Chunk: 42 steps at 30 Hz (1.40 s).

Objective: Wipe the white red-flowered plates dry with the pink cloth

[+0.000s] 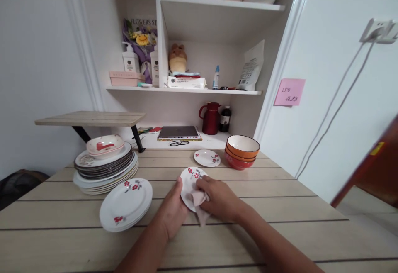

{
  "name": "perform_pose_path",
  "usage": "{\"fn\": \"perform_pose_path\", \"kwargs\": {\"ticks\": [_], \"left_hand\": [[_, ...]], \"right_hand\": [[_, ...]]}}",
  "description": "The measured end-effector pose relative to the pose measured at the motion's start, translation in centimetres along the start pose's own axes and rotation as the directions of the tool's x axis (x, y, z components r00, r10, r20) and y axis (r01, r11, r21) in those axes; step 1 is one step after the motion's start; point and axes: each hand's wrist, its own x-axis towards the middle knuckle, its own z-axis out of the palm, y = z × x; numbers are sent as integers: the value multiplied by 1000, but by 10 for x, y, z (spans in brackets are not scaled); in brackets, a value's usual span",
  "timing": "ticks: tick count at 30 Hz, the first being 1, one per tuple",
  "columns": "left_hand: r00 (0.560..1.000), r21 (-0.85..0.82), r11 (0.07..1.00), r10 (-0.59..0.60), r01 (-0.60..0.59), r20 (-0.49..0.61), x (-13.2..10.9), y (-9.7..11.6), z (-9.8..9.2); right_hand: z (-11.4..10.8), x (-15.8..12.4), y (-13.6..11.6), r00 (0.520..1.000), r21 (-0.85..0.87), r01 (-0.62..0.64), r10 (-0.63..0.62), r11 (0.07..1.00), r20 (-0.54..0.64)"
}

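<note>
A small white plate [187, 181] with red flowers is tilted up in front of me. My left hand [174, 210] grips its left edge, the thumb along the rim and the other fingers hidden behind. Against the plate's face, my right hand [219, 198] bunches a pale pink cloth [200, 200], one end of which hangs down. Farther back lies a similar small flowered plate [207, 158]. To the left of my hands sits a short stack of larger flowered plates [127, 204].
Several stacked plates [104, 173] topped by a square bowl [105, 145] stand at the left, near a raised wooden stand [90, 118]. Orange and red bowls [241, 152] are stacked at the right. Behind are a laptop [178, 132], glasses [179, 143] and a red jug [211, 118].
</note>
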Motion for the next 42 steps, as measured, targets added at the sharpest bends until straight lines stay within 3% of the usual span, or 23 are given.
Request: {"fn": "perform_pose_path", "kwargs": {"ticks": [3,6,10,14,16,19,21,26,30,36,38,42], "left_hand": [[1000,25,1000,-14,13,20,-2,-1,2],[1000,20,1000,5,-6,21,-2,-1,4],[1000,-6,1000,3,-3,-4,0,-1,4],[999,7,1000,-5,5,-45,1,0,1],[1000,13,1000,-16,16,-18,0,1,0],[998,22,999,-38,37,53,-2,1,1],[996,27,999,-41,39,80,-3,0,2],[998,20,1000,8,-9,63,-1,-1,2],[1000,1,1000,4,-4,25,3,-1,-1],[1000,0,1000,-23,23,15,2,1,0],[999,7,1000,-29,29,30,0,1,1],[999,7,1000,-12,12,41,-1,0,2]], "right_hand": [[8,8,-11,990,45,-10,16,999,-140],[10,18,-6,961,40,-150,156,988,-231],[3,17,16,931,-23,-306,294,952,-216],[-3,3,22,982,-50,-189,189,981,9],[-3,-3,15,993,6,-98,97,995,66],[4,-2,1,1000,134,14,-11,991,-18],[8,4,-6,992,178,34,-12,983,-125],[10,20,3,937,134,-168,200,977,-287],[7,16,21,935,60,-262,269,963,-230],[3,-2,17,995,55,-95,96,994,-10],[3,-3,9,1000,107,-9,11,994,-14],[6,4,-2,983,166,78,-48,983,-176]]}}
